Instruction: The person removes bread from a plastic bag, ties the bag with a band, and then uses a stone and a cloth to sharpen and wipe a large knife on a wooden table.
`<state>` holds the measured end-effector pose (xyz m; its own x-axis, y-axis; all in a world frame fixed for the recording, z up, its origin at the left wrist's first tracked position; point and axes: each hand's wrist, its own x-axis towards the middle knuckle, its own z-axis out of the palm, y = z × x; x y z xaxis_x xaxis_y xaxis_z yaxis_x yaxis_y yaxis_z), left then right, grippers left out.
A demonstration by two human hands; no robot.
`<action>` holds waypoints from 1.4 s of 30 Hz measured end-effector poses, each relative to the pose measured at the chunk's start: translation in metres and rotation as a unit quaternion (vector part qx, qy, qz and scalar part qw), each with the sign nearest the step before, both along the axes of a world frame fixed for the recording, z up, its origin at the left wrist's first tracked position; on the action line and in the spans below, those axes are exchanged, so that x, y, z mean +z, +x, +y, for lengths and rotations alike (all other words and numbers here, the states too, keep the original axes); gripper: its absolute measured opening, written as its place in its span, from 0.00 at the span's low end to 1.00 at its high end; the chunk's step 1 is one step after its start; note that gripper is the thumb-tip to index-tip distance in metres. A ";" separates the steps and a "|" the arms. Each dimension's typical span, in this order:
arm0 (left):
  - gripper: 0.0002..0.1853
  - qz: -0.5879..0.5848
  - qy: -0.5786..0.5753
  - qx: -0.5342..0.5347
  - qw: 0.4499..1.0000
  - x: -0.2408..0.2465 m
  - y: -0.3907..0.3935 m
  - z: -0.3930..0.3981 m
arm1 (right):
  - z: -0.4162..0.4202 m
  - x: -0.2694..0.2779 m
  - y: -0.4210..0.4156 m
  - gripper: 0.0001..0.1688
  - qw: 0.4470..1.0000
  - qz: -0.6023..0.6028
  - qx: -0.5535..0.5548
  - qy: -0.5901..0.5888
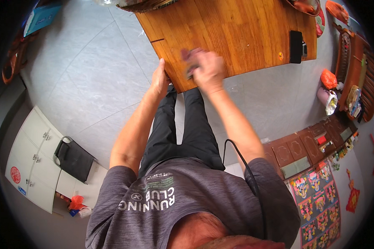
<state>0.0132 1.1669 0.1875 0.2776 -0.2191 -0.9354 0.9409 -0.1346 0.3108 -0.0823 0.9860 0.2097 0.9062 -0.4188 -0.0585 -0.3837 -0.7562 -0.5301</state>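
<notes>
My right hand [209, 70] is over the near end of a varnished wooden table [249, 34], closed around a bunched dark reddish cloth [186, 55]. Blur covers both hand and cloth, so the cloth's exact shape cannot be told. At the table's left edge, close to the near corner, my left hand [160, 79] grips the side of the top. Its thumb lies along the edge and its fingers are partly hidden beneath.
A black phone [295, 46] and a watch [304, 49] lie at the table's right end, near a small orange item [280, 56]. Woven baskets [146, 7] stand along the far side. On the right are a waste bin [327, 96] and a wooden bench [350, 68]; a black chair [74, 160] stands left.
</notes>
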 end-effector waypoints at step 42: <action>0.37 -0.024 0.078 -0.066 0.994 0.002 0.005 -0.009 | -0.090 -0.049 0.044 0.24 0.960 -0.074 -0.117 -0.242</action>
<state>0.0178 1.1579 0.1890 0.3011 -0.1089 -0.9473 0.8967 -0.3057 0.3202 -0.0384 0.8963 0.1605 0.7671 -0.5576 0.3173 -0.5207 -0.8300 -0.1998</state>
